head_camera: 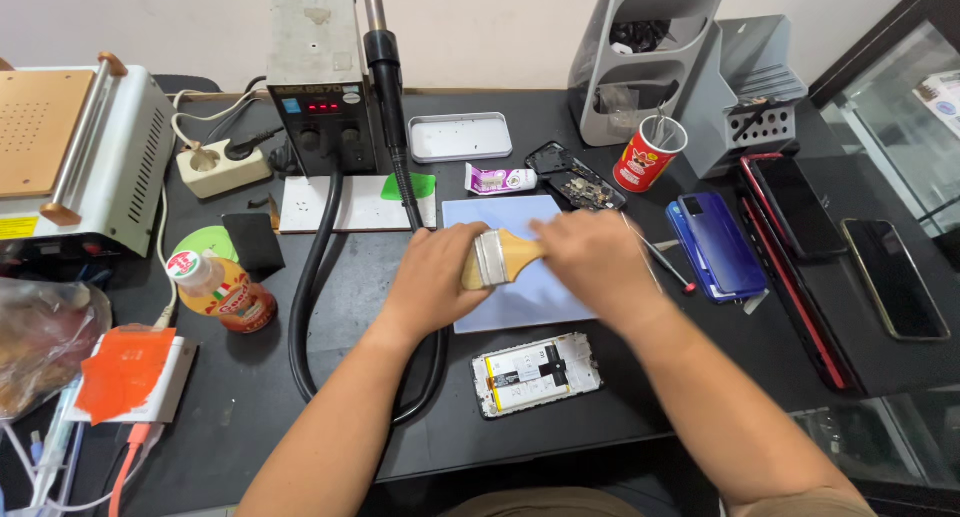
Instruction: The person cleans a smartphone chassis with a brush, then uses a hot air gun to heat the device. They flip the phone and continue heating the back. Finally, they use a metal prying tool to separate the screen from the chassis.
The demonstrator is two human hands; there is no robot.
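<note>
Your left hand (432, 277) grips the paintbrush (497, 259) at the bristle end; your right hand (592, 260) grips its wooden handle. Brush sits over the blue mat (520, 297), mid-desk. Opened phone (537, 373) lies just below the mat.

Head-worn view, steeply down, near workbench (300, 307)

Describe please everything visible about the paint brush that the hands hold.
The paint brush has a pale wooden handle, a shiny metal band and light bristles. It lies roughly level above the light blue mat. The left hand covers its bristle end; the right hand hides the handle's end. Each grip is closed on it.
</note>
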